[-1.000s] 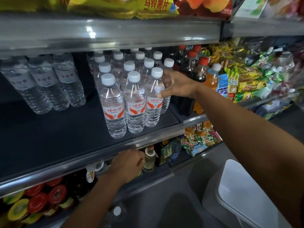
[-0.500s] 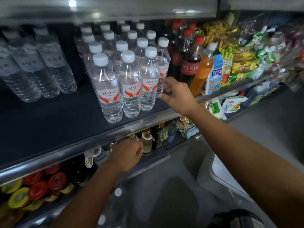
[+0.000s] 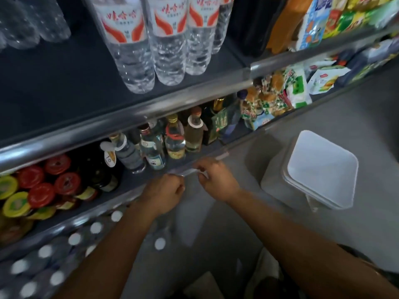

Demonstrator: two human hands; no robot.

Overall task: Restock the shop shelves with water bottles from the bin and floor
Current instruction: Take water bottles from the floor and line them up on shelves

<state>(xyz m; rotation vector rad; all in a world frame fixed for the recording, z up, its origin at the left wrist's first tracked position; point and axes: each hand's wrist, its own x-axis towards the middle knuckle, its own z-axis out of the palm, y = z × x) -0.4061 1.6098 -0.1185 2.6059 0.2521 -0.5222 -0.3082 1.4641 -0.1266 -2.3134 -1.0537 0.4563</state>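
Note:
Clear water bottles with red-orange labels [image 3: 166,39] stand in rows on the dark upper shelf [image 3: 54,87]. More water bottles with white caps [image 3: 74,238] lie packed at the bottom left, and one capped bottle [image 3: 160,243] stands on the floor between my arms. My left hand [image 3: 166,192] is curled into a fist just below the lower shelf's front edge, with nothing visible in it. My right hand [image 3: 217,183] is beside it and pinches the clear plastic strip [image 3: 190,171] along that shelf edge. The white bin [image 3: 319,169] stands on the floor to the right.
Small glass bottles [image 3: 172,137] and red- and yellow-lidded jars [image 3: 41,190] fill the lower shelf behind my hands. Snack packets [image 3: 278,96] sit to the right. Dark soda bottles [image 3: 252,26] and an orange drink stand next to the water. Grey floor [image 3: 367,212] surrounds the bin.
My right hand left the labelled bottles on the upper shelf and dropped to the lower shelf edge beside my left hand. My view tilted down towards the floor and bin.

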